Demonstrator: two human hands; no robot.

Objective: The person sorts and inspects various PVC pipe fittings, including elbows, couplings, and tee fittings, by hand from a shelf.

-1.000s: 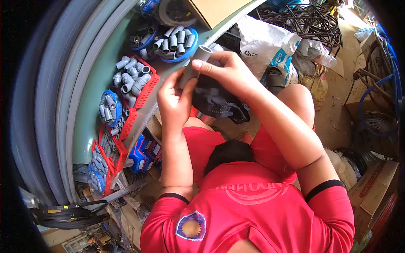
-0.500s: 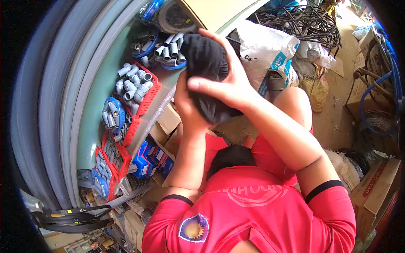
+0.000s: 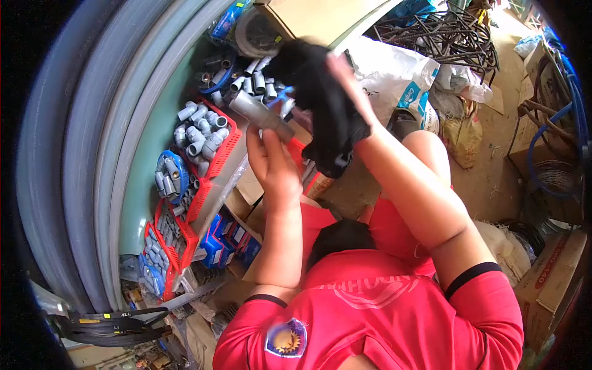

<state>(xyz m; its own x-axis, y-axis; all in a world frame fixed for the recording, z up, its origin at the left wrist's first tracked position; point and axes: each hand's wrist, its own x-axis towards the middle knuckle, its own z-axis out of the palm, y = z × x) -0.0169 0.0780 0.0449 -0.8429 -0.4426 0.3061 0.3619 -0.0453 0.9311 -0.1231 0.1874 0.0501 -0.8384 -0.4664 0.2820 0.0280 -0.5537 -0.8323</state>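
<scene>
My left hand (image 3: pixel 274 166) grips a short grey pipe fitting (image 3: pixel 254 110) between thumb and fingers, its pale wide end tilted up and to the left. Its lower end runs toward a crumpled black cloth (image 3: pixel 324 98). My right hand (image 3: pixel 354 92) is closed on that cloth, which is blurred by motion and hides part of the fingers. A small light mark shows near the cloth's lower edge. Behind my left hand stands a red basket (image 3: pixel 231 139) of grey elbow fittings (image 3: pixel 200 132).
Large grey pipes (image 3: pixel 80 154) curve along the left. Blue-rimmed containers (image 3: pixel 171 176) hold more fittings, near blue boxes (image 3: pixel 225 240). A white sack (image 3: pixel 394 74) and bent steel bars (image 3: pixel 444 37) lie ahead. A cardboard box (image 3: pixel 549 283) stands at the right.
The black cloth has moved right and slightly away from my left hand. The grey pipe fitting, hidden before, now shows in my left hand.
</scene>
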